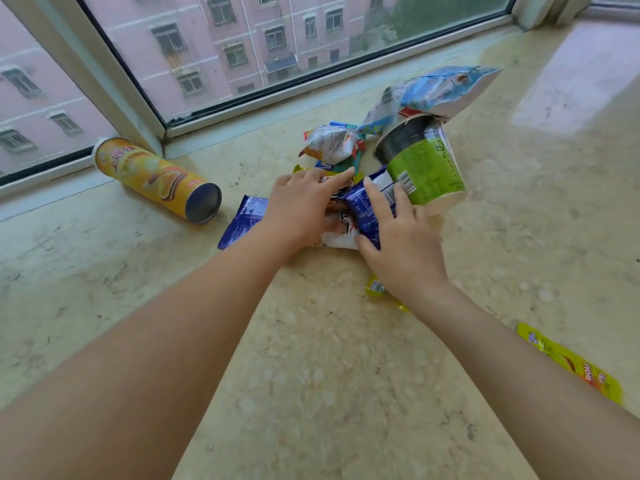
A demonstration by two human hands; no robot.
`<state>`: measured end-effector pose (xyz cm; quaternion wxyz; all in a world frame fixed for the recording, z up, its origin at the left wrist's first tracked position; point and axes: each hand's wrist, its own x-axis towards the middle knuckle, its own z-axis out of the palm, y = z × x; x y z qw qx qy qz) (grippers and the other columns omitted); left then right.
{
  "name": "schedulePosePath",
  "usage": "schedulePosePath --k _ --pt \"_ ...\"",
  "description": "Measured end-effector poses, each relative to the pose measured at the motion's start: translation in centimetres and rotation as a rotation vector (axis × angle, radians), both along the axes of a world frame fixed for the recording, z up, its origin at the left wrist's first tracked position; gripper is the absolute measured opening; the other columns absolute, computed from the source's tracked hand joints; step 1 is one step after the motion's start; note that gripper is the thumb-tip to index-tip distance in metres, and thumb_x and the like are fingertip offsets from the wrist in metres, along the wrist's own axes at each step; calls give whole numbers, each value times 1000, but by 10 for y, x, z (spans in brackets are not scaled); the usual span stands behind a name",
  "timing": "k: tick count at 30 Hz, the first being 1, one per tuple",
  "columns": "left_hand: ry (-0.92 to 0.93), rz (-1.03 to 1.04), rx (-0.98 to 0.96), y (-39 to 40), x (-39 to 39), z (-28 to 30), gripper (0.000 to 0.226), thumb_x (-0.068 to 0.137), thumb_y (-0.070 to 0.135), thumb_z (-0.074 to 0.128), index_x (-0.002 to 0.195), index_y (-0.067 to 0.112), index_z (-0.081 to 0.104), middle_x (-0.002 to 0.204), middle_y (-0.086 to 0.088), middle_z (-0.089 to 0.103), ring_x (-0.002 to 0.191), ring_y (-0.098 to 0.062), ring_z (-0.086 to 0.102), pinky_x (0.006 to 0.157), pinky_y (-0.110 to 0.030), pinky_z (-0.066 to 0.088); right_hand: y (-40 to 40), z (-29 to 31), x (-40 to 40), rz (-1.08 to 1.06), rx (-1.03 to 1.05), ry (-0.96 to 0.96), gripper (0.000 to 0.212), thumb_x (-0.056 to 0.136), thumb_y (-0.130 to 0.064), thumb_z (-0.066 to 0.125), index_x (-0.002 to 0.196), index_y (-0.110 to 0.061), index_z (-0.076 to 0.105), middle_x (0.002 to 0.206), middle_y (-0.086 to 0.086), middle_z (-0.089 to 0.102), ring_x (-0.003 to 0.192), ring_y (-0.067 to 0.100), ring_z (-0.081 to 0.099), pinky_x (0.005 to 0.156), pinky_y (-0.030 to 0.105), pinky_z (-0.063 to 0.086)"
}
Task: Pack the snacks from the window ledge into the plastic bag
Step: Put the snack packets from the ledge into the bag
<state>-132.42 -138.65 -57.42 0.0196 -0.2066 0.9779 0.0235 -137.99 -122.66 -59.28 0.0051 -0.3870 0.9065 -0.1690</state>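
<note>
Bare forearms reach forward together; the left hand point(304, 202) lies spread on a heap of small snack packets point(343, 216), while the right hand point(398, 233) curls round a blue packet point(363, 213). Beyond the right hand a green cup point(424, 171) lies tipped beside a pale blue bag point(433, 91). Left of both hands, an orange tube point(156, 178) rests on the marble window ledge point(311, 341) by the window point(242, 46).

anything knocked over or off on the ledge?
Yes. The yellow chip can lies on its side by the window frame, and the green cup is tipped against the blue-and-white bag. No plastic bag is in view.
</note>
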Motion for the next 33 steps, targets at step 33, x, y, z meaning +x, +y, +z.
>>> schedulePosePath --k 33 --pt "464 476 219 35 243 52 39 77 36 73 114 44 66 110 18 65 92 -10 61 64 -23 41 -11 47 140 76 -240 -235 59 68 -36 75 124 -36 58 126 -9 54 116 17 49 89 43 44"
